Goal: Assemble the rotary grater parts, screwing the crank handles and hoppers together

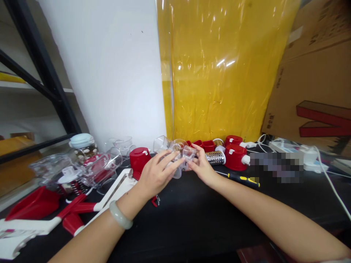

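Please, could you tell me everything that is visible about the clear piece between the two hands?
The clear piece is transparent and colourless, apparently plastic, with shiny, rounded surfaces. The left hand and right hand both hold it with their fingers, over the black table. The fingers partly cover it, so its full outline cannot be told.

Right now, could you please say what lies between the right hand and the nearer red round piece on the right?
In the head view, a perforated metal cylinder lies between the right hand and the red round piece.
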### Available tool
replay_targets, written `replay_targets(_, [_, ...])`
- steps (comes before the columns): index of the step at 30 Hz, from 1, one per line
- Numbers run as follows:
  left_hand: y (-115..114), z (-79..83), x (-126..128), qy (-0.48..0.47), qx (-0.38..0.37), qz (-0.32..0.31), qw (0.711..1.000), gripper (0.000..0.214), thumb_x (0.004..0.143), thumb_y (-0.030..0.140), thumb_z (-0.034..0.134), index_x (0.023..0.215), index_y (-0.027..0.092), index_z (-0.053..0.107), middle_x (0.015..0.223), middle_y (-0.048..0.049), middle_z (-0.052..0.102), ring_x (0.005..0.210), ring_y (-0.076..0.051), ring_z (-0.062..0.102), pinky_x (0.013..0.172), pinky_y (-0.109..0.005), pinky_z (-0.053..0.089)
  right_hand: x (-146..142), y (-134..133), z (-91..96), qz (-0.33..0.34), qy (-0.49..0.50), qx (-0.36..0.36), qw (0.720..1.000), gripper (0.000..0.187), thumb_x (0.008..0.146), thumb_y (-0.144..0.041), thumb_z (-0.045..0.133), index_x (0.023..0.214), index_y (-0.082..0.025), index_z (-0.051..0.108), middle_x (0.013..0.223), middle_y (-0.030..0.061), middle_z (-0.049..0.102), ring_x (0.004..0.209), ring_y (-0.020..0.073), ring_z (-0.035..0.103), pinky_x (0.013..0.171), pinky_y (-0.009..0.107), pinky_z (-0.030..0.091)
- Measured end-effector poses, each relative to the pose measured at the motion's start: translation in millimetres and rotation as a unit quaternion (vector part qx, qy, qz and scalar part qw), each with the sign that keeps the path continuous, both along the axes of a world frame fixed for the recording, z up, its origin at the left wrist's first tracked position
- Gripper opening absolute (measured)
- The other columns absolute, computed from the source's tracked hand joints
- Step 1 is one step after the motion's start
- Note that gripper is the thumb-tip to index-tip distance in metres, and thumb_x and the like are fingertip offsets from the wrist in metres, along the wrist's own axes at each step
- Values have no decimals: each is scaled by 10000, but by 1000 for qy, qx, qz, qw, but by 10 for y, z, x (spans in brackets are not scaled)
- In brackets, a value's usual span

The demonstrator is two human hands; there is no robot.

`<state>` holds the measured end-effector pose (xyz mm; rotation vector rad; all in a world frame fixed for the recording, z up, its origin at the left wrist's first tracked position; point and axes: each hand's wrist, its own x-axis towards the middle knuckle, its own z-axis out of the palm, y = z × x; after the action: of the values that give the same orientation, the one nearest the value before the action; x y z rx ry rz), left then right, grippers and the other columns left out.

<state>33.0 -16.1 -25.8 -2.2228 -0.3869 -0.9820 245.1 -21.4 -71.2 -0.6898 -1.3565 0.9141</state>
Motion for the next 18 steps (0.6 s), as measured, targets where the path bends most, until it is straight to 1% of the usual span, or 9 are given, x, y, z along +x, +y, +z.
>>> replay_targets(2, [-26, -11, 20, 21, -11, -5, 1000, 577, 862, 184, 670, 1400, 278, 482, 1330, -79, 620, 1264, -267, 524, 971, -392, 530, 5, 9, 22, -28, -13, -12, 999, 706, 716, -536, 768, 1266, -290, 400, 1329, 104, 536, 1069, 226, 632, 912, 450, 553])
replay_targets(5, [-30, 56, -6, 40, -80, -43, 995, 745, 798, 489, 734, 1434, 247, 431, 1366, -128, 586, 1311, -304, 500, 1015, -435, 508, 85, 17, 91, -62, -42, 2, 997, 579, 756, -484, 740, 1217, -268, 464, 1267, 93, 589, 1103, 230, 623, 996, 463, 503])
replay_targets(7, [1, 155, -75, 15, -120, -69, 990, 858, 769, 618, 699, 1459, 219, 380, 1376, -154, 571, 1330, -328, 483, 1083, -497, 447, 179, 2, 159, -105, -106, 74, 986, 616, 755, -419, 744, 1282, -270, 463, 1309, 110, 551, 1172, 255, 587, 1011, 489, 490])
replay_targets(8, [24, 213, -121, -14, -128, -66, 989, 824, 814, 589, 668, 1476, 215, 350, 1389, -158, 559, 1346, -330, 467, 1104, -519, 418, 228, -17, 199, -130, -161, 136, 969, 656, 749, -377, 749, 1326, -272, 456, 1342, 123, 517, 1224, 274, 552, 1024, 506, 479])
replay_targets(9, [46, 273, -169, -53, -127, -54, 989, 777, 849, 537, 653, 1486, 227, 333, 1406, -154, 546, 1367, -334, 446, 1118, -542, 391, 272, -45, 243, -150, -229, 210, 938, 690, 740, -326, 754, 1360, -277, 455, 1378, 133, 478, 1285, 291, 502, 1047, 521, 459])
replay_targets(11, [80, 378, -256, -102, -107, -34, 988, 847, 802, 528, 712, 1494, 243, 316, 1452, -154, 507, 1414, -363, 381, 1137, -588, 339, 330, -127, 336, -156, -365, 352, 847, 682, 753, -218, 732, 1381, -306, 480, 1447, 132, 413, 1375, 308, 405, 1095, 542, 410])
replay_targets(14, [70, 461, -306, -46, -101, -23, 994, 1072, 674, 641, 768, 1520, 216, 266, 1543, -184, 404, 1475, -394, 259, 1166, -618, 266, 311, -270, 437, -160, -497, 461, 718, 529, 830, -135, 664, 1284, -391, 575, 1473, 64, 447, 1416, 295, 353, 1105, 542, 401])
replay_targets(16, [36, 455, -281, 18, -105, -10, 994, 1035, 706, 623, 753, 1524, 215, 267, 1556, -178, 392, 1480, -387, 256, 1187, -634, 192, 251, -342, 449, -167, -540, 490, 664, 442, 867, -171, 651, 1211, -445, 610, 1452, 3, 490, 1425, 274, 343, 1113, 534, 401])
replay_targets(18, [9, 413, -236, 63, -110, 3, 992, 886, 805, 493, 719, 1524, 230, 273, 1508, -150, 472, 1437, -353, 362, 1202, -640, 124, 192, -375, 418, -162, -563, 502, 636, 396, 887, -213, 641, 1172, -488, 623, 1429, -45, 514, 1433, 251, 337, 1136, 524, 386])
